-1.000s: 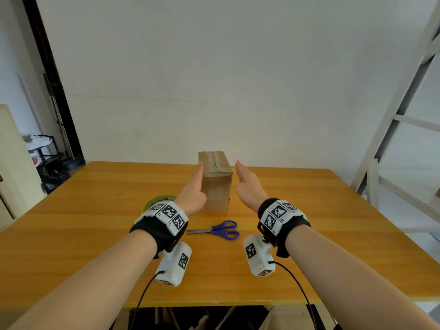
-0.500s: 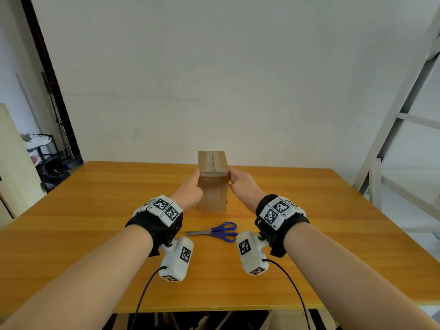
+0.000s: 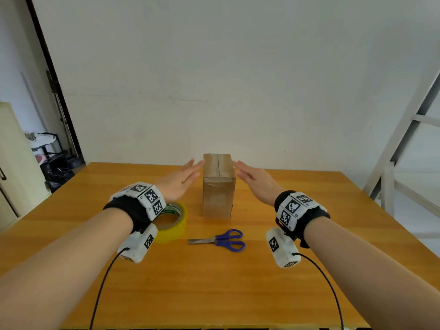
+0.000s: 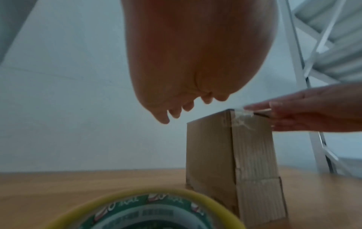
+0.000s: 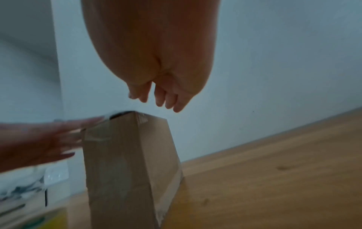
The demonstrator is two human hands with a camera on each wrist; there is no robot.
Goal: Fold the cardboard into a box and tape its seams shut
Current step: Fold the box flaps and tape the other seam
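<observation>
- Box (image 3: 219, 186): brown cardboard, upright at the centre of the counter (image 3: 309, 270), closed on top with a seam running front to back; clear tape shows crinkled over the upper edge in the left wrist view. No printing legible on it.
- Left hand (image 3: 182, 179): at 9 o'clock of the box, fingers straight and released, holding nothing; fingertips near the box's top left edge, contact cannot be told.
- Right hand (image 3: 256, 181): at 3 o'clock of the box, fingers straight, palm turned toward the box, holding nothing; fingertips just beside the top right edge.
- Tape roll (image 3: 172, 221): yellow, lying flat at 8 o'clock of the box, partly under the left wrist; green inner label with white lettering, too blurred to read.
- Scissors (image 3: 221, 239): blue handles, at 6 o'clock of the box, blades closed and pointing toward 9 o'clock.
- Wristbands (image 3: 147, 198): black, carrying white blocks with black-and-white square codes, one on each wrist.
</observation>
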